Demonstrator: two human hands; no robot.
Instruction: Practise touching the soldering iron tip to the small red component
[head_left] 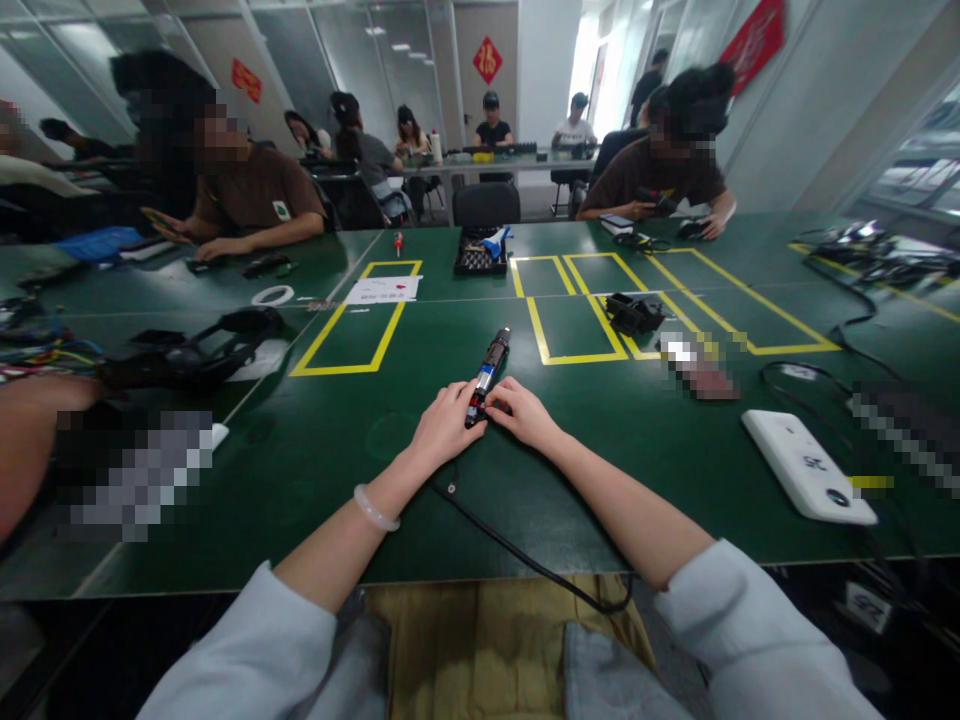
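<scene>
so, left hand [448,420] grips dark cylinder [492,360], right hand [525,412] alongside

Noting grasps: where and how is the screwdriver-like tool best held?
Probably around the blue-and-silver middle, crosswise from above: the slim screwdriver-like tool lies pointing away, and the left hand and right hand crowd its near end.

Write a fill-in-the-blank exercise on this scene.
The table is ____ in colour.
The tape rectangles on it are ____.
A pale bracelet circles the person's ____ wrist.
The left hand and right hand are at the ____ (near or far) end of the dark tool.

Missing words: green; yellow; left; near.
</scene>
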